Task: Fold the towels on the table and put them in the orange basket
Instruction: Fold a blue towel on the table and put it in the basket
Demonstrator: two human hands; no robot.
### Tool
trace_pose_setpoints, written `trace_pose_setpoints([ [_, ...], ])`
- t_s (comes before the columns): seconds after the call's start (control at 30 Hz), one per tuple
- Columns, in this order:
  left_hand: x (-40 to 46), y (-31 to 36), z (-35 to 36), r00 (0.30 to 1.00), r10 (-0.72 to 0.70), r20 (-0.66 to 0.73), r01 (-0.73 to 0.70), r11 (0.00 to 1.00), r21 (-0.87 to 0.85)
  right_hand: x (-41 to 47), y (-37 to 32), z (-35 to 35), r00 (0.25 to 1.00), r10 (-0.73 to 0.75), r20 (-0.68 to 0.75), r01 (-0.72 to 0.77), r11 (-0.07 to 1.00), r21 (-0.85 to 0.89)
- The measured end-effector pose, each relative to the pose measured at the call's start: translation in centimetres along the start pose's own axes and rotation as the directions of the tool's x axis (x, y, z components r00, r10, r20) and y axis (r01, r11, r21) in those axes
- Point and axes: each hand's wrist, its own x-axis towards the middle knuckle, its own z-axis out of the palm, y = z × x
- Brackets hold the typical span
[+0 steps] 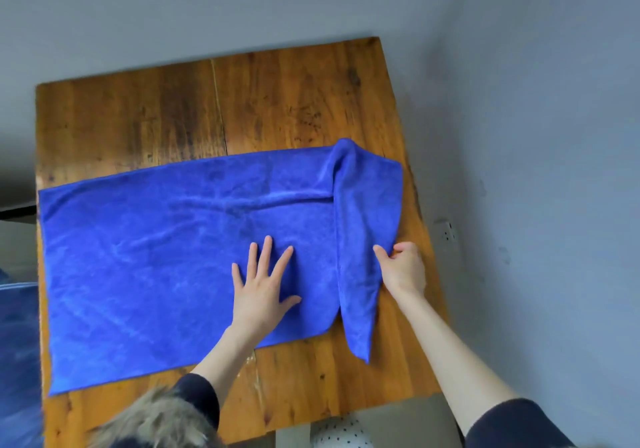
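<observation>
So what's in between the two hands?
In the head view, only blue towel: a flat stretch beside the left hand, then the turned-over flap that the right hand pinches.

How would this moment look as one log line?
left hand: flat on blue towel | right hand: pinching its folded end | basket: unseen

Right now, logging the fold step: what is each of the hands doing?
Left hand: open, fingers spread, pressing flat on the blue towel.
Right hand: closed, pinching the towel's turned-over right end.
</observation>
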Motion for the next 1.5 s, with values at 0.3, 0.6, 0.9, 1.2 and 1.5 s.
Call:
trace_pose_setpoints([
  [0.3, 0.0, 1.7, -0.9, 0.996, -0.09, 0.016, 0.09, 0.995, -0.036, 4.1, -0.3, -3.2, 0.999, -0.034, -0.008, 0.034, 0.999, 0.014],
  [0.6, 0.5, 5.3, -1.7, 0.991, -0.106, -0.078, 0.099, 0.991, -0.093, 10.4, 0.7, -8.8, 0.99, 0.017, 0.141, -0.068, 0.926, 0.372],
  [0.9, 0.0, 13.6, -1.0, 0.994, 0.099, -0.047, -0.108, 0.836, -0.538, 7.8, -1.0, -8.5, 0.92, -0.015, 0.392, -0.234, 0.783, 0.577],
  [1.2, 2.8, 19.1, -1.4, 0.982, -0.166, 0.091, 0.18, 0.66, -0.729, 5.2, -2.9, -7.4, 0.862, -0.174, 0.476, -0.263, 0.649, 0.714],
  [1.5, 1.6, 14.9, -3.7, 0.996, -0.011, 0.091, 0.078, 0.617, -0.783, 8.4, -4.5, -7.7, 0.871, 0.035, 0.489, -0.406, 0.611, 0.68],
])
